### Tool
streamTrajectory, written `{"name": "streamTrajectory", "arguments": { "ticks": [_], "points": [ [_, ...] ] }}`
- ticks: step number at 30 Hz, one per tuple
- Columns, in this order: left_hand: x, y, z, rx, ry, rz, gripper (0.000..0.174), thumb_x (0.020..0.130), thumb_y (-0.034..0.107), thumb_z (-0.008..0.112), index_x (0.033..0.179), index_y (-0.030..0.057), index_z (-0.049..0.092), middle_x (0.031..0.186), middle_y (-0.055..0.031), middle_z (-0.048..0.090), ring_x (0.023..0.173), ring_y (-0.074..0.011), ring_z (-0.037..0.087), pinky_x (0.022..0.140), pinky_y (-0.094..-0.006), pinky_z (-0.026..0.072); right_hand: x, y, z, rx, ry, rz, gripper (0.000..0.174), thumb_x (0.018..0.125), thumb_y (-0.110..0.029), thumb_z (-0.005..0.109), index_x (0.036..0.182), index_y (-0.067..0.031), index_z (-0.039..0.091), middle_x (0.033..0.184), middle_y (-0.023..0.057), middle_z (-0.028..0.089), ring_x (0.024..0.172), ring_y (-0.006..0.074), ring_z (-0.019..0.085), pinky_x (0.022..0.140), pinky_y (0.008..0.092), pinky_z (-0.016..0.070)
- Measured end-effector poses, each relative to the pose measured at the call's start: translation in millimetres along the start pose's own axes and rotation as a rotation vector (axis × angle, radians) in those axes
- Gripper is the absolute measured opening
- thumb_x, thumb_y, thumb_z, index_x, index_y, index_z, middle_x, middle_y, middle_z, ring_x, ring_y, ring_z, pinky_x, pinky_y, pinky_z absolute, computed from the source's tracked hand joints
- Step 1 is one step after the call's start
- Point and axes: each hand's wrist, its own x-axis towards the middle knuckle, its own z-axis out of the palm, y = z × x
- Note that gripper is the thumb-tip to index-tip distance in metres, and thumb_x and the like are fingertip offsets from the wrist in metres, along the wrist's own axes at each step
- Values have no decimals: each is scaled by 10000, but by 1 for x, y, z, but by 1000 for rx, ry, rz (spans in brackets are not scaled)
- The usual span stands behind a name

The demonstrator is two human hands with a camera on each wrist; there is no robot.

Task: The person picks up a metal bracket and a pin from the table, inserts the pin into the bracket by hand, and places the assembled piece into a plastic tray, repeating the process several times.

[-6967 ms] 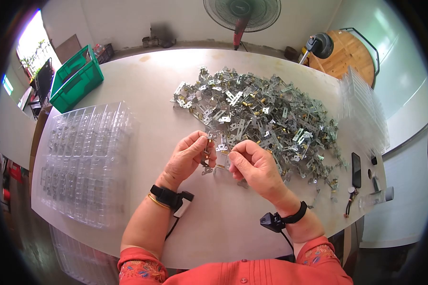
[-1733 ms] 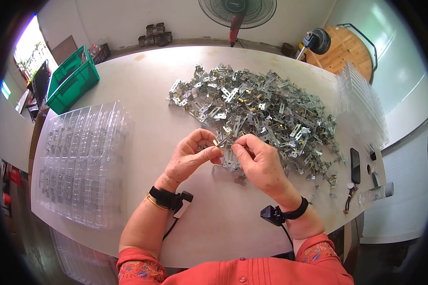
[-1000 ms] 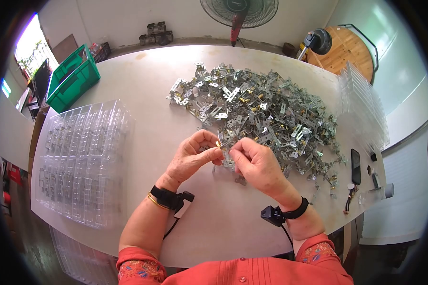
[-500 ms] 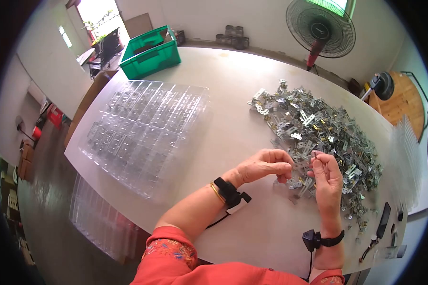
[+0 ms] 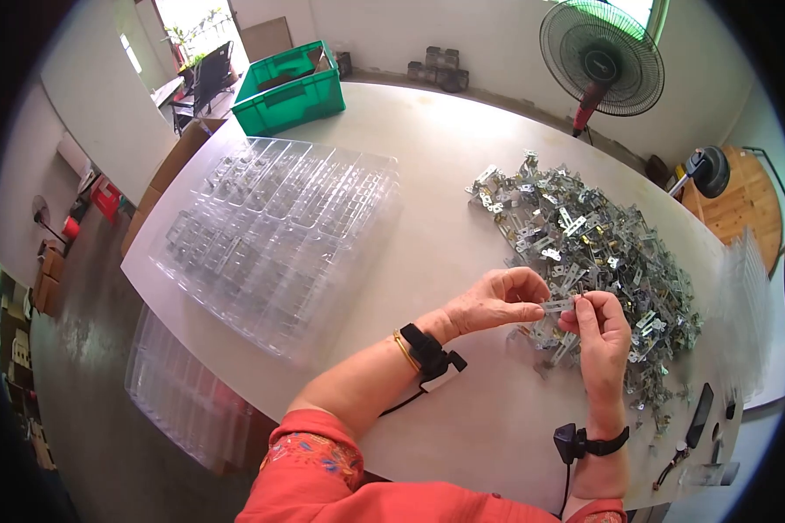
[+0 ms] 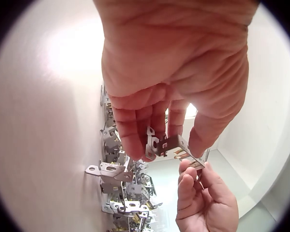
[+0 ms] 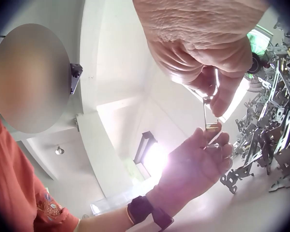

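Note:
A metal bracket (image 5: 556, 306) with slots and brass-coloured parts spans my two hands, held up at the near-left side of a heap of similar brackets (image 5: 584, 240). My left hand (image 5: 499, 301) grips its left end between thumb and fingers. In the left wrist view, the bracket (image 6: 176, 145) is bent at a corner, and a smaller holed metal piece (image 6: 150, 142) lies against the left fingers. My right hand (image 5: 604, 336) pinches the other end with thumb and forefinger. In the right wrist view, the bracket's thin edge (image 7: 206, 111) runs between both hands.
Clear plastic trays (image 5: 275, 235) filled with metal parts lie on the left of the white table (image 5: 445, 200). Behind them stands a green crate (image 5: 292, 100). More clear trays (image 5: 746, 305), a phone (image 5: 699, 414) and small items lie at right. A fan (image 5: 597, 65) stands beyond the table.
The head view has turned left, so the table's things appear farther right. Half a second ago the hands were apart; now they have come together on one bracket.

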Motion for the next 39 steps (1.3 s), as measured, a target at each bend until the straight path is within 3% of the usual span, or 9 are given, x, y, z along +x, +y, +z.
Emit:
{"name": "streamTrajectory", "arguments": {
  "ticks": [10,13,15,20,22,28,30,34,39],
  "points": [
    [-1,4,2,311,20,33,238,940,191,728,1113,46,652,987,-3,678,938,-86,612,852,-278,511,1,8,0,26,-29,7,84,1023,-106,582,1036,-26,604,908,18,645,790,80,628,741,248,543],
    [0,-1,0,160,60,23,242,959,181,705,1136,32,637,1000,-8,677,943,-82,616,850,-269,515,2,11,-2,-60,10,-82,49,1008,-89,609,1018,-42,614,968,-6,607,801,64,578,739,225,502],
    [1,-3,-3,112,72,30,249,964,181,699,1144,23,628,1007,-12,677,945,-80,618,854,-267,517,4,8,-3,-229,73,-336,18,991,-66,633,1003,-54,627,1006,-22,579,799,50,530,735,209,460],
    [3,-8,-12,28,125,64,251,971,173,688,1150,12,618,1015,-25,676,946,-90,629,859,-273,524,-5,-6,-2,-151,16,-132,30,982,-49,642,1012,-52,637,945,-42,600,809,22,526,739,182,441],
    [4,-11,-14,-111,150,81,238,973,160,681,1149,14,616,1010,-30,675,940,-103,638,861,-276,526,-7,-6,1,-15,-84,-47,42,979,-45,648,1019,-39,635,930,-47,621,814,14,535,734,167,437],
    [4,-10,-18,-94,171,100,238,974,160,677,1150,15,611,996,-36,671,938,-119,646,851,-282,527,-21,-8,15,28,-299,60,87,954,-23,670,1031,-31,629,931,-34,639,811,19,558,749,177,460],
    [4,-11,-19,-100,169,106,240,973,164,677,1149,15,611,995,-38,671,936,-122,648,844,-284,527,-29,-1,16,-12,-543,29,117,928,-25,698,1022,-27,629,921,-13,641,796,35,572,731,199,473],
    [2,-9,-20,-82,191,119,245,974,174,676,1146,14,608,996,-45,671,922,-129,653,828,-289,527,-46,15,16,-75,-797,29,111,887,-22,739,959,-32,655,929,11,644,791,62,599,687,226,487],
    [3,-12,-22,-68,193,112,238,976,171,672,1146,17,607,1000,-46,672,924,-132,657,831,-292,528,-59,43,12,-2,-906,251,135,886,-39,748,999,-26,676,922,17,655,840,82,624,740,227,512]
  ]
}}
